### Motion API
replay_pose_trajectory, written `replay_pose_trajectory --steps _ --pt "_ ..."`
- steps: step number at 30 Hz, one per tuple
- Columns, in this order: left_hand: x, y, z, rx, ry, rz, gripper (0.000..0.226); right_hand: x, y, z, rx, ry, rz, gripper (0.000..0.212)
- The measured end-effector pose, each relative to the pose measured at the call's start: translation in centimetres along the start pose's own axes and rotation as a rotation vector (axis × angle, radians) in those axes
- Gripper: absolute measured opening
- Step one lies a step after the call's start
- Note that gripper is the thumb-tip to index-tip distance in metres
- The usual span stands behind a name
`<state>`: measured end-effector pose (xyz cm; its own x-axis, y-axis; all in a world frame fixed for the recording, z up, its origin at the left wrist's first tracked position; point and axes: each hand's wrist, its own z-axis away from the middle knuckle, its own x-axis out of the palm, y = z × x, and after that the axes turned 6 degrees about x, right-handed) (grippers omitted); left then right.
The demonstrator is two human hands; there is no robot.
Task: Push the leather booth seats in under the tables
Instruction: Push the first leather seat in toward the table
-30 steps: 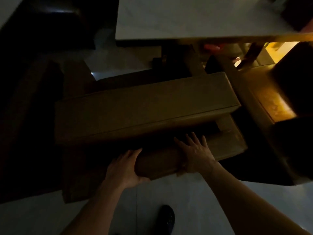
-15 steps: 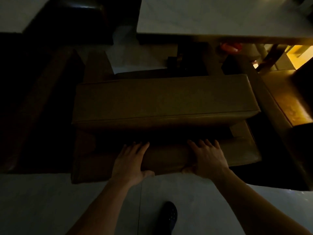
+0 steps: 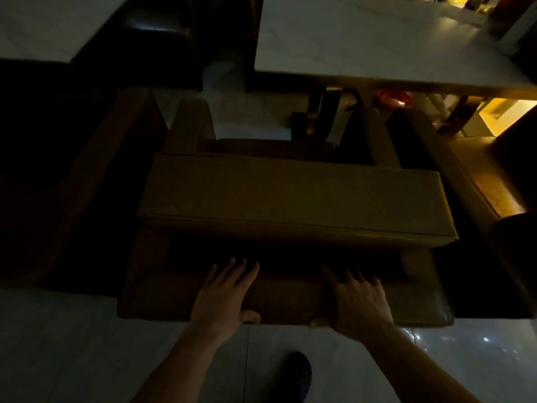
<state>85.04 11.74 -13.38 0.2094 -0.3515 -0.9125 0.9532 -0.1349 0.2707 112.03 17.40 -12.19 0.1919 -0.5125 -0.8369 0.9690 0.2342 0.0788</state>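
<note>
Leather booth seat (image 3: 290,196): tan-brown, boxy, filling the middle of the dim view; sitting on the floor in front of the white table, its far arms reaching toward the table's near edge, its back nearest the viewer.
Upper cushion (image 3: 293,228): lying as a long padded block across the seat, a thin seam running along its near face.
Lower back edge (image 3: 284,298): sitting below and nearer than the cushion, rounded, catching a little shine at its right corner.
Left hand (image 3: 225,298): lying flat on the lower back edge, fingers spread and pointing away, thumb hooking over the near side; pressing, not gripping anything closed.
Right hand (image 3: 353,303): lying flat on the same edge, well to the right of the other, fingers spread forward into shadow, thumb wrapping the near side.
Forearms: entering bare from the bottom of the view, angling inward toward the seat.
White table (image 3: 363,42): standing beyond the seat at upper right, pale top, dark pedestal (image 3: 316,114) showing under its near edge.
Second table (image 3: 43,24): showing at upper left, only a pale corner visible.
Floor (image 3: 72,344): glossy pale tiles, reflecting small lights at lower right.
Dark shoe (image 3: 299,373): resting on the tiles between the forearms.
Lighting: very dim, with a warm yellow glow at far right.
</note>
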Motion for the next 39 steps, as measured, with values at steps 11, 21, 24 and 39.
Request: replay_pose_trajectory --steps 11,21,24,39 --pt "-1.5 -2.1 -4.1 0.026 -0.021 0.054 0.105 -2.3 0.0 -4.0 -0.014 -0.009 0.038 0.124" --pt "-4.3 -3.1 -10.4 -0.053 -0.025 0.044 0.104 -6.2 0.5 -10.1 -0.013 0.02 0.014 0.127" --pt "-4.3 -2.8 -10.9 -0.088 -0.007 0.033 0.104 -6.4 0.6 -10.6 -0.01 0.041 -0.001 0.127" --pt "-5.9 -0.4 -5.9 -0.151 0.057 0.053 0.087 -6.5 0.4 -4.5 0.027 0.049 -0.191 0.103"
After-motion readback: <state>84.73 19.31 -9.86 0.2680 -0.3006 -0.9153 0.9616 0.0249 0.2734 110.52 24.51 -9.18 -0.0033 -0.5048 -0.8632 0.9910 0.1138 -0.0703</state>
